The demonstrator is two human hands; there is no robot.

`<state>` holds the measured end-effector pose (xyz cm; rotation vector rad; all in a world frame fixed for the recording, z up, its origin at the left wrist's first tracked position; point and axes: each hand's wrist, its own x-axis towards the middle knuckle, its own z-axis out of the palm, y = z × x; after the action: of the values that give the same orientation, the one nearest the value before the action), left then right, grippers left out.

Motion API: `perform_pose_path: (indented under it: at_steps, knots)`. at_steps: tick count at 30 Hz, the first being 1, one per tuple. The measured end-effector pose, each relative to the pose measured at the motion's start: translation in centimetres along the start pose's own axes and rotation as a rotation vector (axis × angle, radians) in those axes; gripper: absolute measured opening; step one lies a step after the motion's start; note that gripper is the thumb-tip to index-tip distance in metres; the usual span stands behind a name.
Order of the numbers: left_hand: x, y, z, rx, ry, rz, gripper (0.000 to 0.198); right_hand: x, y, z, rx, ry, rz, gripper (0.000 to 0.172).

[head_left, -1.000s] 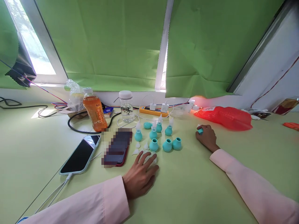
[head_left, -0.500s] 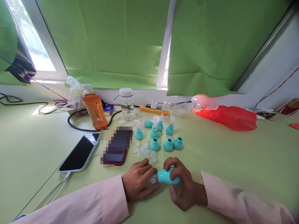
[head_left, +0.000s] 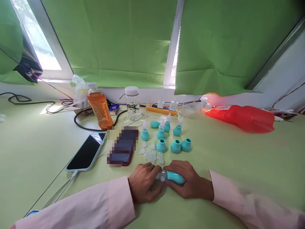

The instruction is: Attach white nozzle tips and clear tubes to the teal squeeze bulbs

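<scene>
— Teal bulb [head_left: 175, 177] lies low over the green table [head_left: 238, 152], my right hand [head_left: 188, 183] wrapped round it, my left hand [head_left: 145, 183] pinching the clear tip [head_left: 160, 176] at its mouth.

— How do you seat it well?

— I'd judge: keep tip and mouth in line, press straight, don't squash the bulb.

— Changed from a second ago?

— My right hand was far out by the red bag [head_left: 240, 117]; my left lay flat on the loose clear tips [head_left: 152, 155]. Now both meet in front of me.
</scene>
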<state>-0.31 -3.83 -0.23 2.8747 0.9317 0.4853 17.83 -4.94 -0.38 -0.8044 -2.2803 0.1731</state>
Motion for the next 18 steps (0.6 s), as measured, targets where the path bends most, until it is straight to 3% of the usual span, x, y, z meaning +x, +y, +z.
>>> perform_pose_path:
  at_steps: [5, 14, 18]
  knots:
    - [0.2, 0.2, -0.5, 0.057, -0.097, 0.023, 0.019, -0.4, 1.1, -0.4, -0.040, 0.023, -0.072, 0.024]
    - [0.4, 0.4, 0.2, 0.099, -0.117, -0.163, 0.027, -0.7, 1.3, -0.4, -0.220, 0.049, -0.080, 0.026]
    - [0.3, 0.3, 0.1, 0.041, -0.089, -0.128, 0.026, -0.5, 1.2, -0.5, -0.199, 0.081, -0.062, 0.025]
